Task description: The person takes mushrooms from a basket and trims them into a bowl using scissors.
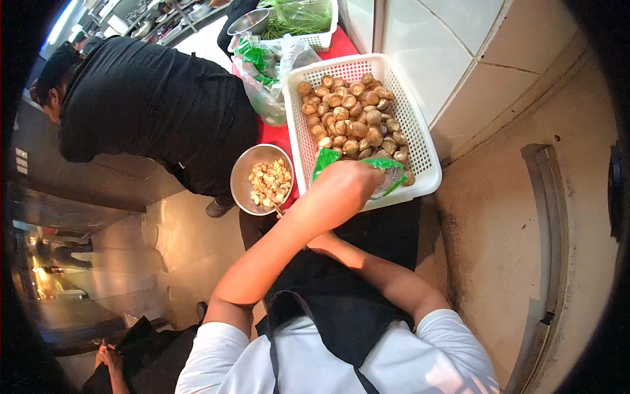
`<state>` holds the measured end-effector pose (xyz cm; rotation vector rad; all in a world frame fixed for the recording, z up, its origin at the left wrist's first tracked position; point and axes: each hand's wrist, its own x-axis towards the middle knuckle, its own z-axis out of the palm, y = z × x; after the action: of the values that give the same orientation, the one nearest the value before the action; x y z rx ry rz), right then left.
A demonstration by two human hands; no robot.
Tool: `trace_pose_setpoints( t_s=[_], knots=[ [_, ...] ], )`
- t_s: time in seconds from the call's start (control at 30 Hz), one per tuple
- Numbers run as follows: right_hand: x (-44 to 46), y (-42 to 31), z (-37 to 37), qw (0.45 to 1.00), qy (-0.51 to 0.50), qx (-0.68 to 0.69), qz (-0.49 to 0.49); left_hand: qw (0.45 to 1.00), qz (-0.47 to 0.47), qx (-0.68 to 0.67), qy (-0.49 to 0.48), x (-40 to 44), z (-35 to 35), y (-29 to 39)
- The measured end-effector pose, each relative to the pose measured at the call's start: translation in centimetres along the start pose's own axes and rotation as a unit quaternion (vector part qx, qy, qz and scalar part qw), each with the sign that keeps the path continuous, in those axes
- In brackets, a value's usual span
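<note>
My arms are crossed. My left hand (357, 180) is closed at the near end of a white perforated basket (432, 177), gripping a green and clear plastic bag (394, 172) that lies over the mushrooms. Whole brown mushrooms (348, 115) fill much of the basket. My right hand (318, 241) is mostly hidden under my left forearm, its fingers out of sight. A thin object (278, 210) sticks out from behind that forearm at the rim of a metal bowl (239, 172). Pale cut pieces (270, 181) lie in this bowl.
Beyond the bowl, a plastic bag (262, 79) rests on the red surface (279, 136). Farther back are another metal bowl (249, 22) and a basket of greens (298, 20). A person in black (157, 105) bends close by on the left. Another person's hands (108, 356) show at lower left.
</note>
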<state>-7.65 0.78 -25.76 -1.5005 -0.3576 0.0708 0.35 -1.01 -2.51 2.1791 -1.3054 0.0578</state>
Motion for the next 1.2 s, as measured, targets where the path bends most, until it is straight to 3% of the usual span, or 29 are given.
trace_pose_setpoints(
  t_s=[0.1,0.17,0.27,0.37,0.47,0.63,0.67,0.77,0.83,0.93,1.03,1.2],
  knots=[
    [0.1,-2.1,-0.2,0.998,-0.036,-0.051,-0.002,0.989,0.022,0.129,-0.075,0.1,4.0,-2.3],
    [0.2,-1.4,0.1,0.996,-0.035,-0.084,-0.010,0.954,0.018,0.258,-0.150,0.8,5.2,-2.8],
    [0.2,-2.2,-0.6,0.998,-0.032,-0.025,0.042,0.889,0.072,0.397,-0.216,1.0,5.8,-2.4],
    [0.6,0.8,-0.4,0.997,-0.032,-0.066,0.013,0.882,0.038,0.411,-0.228,1.5,6.3,-2.2],
    [0.6,-0.4,-0.6,0.997,-0.009,-0.080,-0.012,0.883,0.095,0.425,-0.177,0.8,6.1,-2.8],
    [0.8,-4.6,-1.7,0.992,-0.002,-0.125,0.024,0.992,-0.032,0.091,-0.083,1.4,2.3,-1.1],
    [0.8,-4.4,-1.8,0.992,-0.004,-0.119,0.028,0.996,-0.067,0.007,-0.056,1.3,0.6,-0.1],
    [1.5,-7.8,-2.2,0.998,0.061,-0.013,0.002,0.989,-0.102,-0.081,0.074,-0.5,-3.5,0.8],
    [1.3,-7.5,-2.3,0.997,0.022,-0.060,0.029,0.953,-0.244,-0.117,0.134,-2.3,-6.0,0.5],
    [1.2,-9.8,-2.6,0.991,0.006,-0.085,0.103,0.863,-0.298,-0.291,0.284,-6.9,-7.6,-3.7],
    [1.2,-8.7,-2.3,0.987,0.051,-0.153,-0.028,0.792,-0.363,-0.357,0.338,-11.4,-8.5,-6.1],
    [1.1,-11.3,-1.6,0.979,0.070,-0.192,0.000,0.743,-0.438,-0.380,0.335,-17.8,-5.8,-8.6]
  ],
)
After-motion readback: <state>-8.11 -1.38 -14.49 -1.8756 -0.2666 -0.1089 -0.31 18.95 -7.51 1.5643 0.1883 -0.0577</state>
